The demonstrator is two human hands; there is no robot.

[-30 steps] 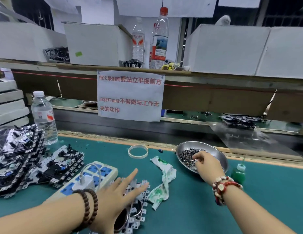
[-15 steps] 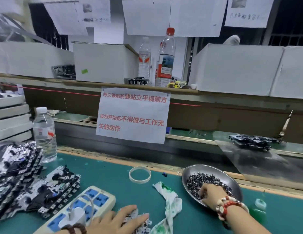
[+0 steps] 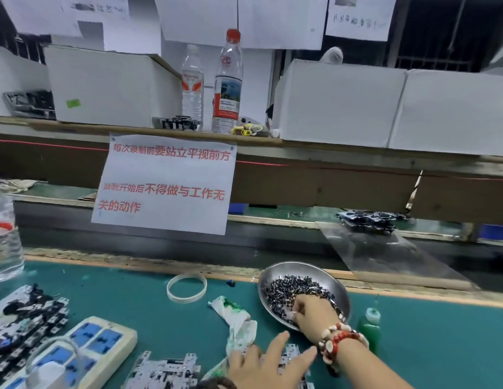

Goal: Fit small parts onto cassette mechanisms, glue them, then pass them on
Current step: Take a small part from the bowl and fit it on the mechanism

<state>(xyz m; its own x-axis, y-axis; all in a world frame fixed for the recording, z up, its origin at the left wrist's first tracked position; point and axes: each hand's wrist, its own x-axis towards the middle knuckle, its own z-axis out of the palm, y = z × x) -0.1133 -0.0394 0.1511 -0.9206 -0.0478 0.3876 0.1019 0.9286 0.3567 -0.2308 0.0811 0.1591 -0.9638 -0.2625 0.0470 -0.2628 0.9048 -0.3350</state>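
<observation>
1. Cassette mechanisms (image 3: 166, 372) lie flat at the near edge of the green bench mat (image 3: 149, 301), white-and-black plates side by side; one sits partly under the left hand.
2. Left hand (image 3: 265, 366): fingers straight and spread, palm down, pressing on the mechanism beneath it. Nothing gripped. Dark bead bracelet just visible at its wrist, bottom edge.
3. Right hand (image 3: 313, 311): reaching into the steel dish (image 3: 289, 272), fingers curled down into the small parts (image 3: 295, 289). Fingertips are buried in the pile, so I cannot tell if they pinch a piece.
4. The dish sits near the far edge of the mat, tilted toward the camera, holding a heap of small dark and shiny parts.
5. Red-and-white bead bracelet (image 3: 338, 342) on the right wrist.
6. Green glue bottle (image 3: 369, 325) stands upright just right of the dish, beside the right forearm, nozzle up.
7. Green-stained rag (image 3: 236, 318) lies crumpled between the dish and the mechanisms, touching the left hand's fingers.
8. White tape ring (image 3: 186, 287) lies flat on the mat, left of the dish and apart from it.
9. Power strip (image 3: 84, 349) with blue sockets sits left of the mechanisms, a white plug in its near end.
10. More mechanisms stacked in a pile (image 3: 23, 321) at the left edge.
11. Water bottle (image 3: 3, 234) stands at far left, behind that pile.
12. Paper notice (image 3: 166, 183) with red text hangs from the shelf edge above the bench.
</observation>
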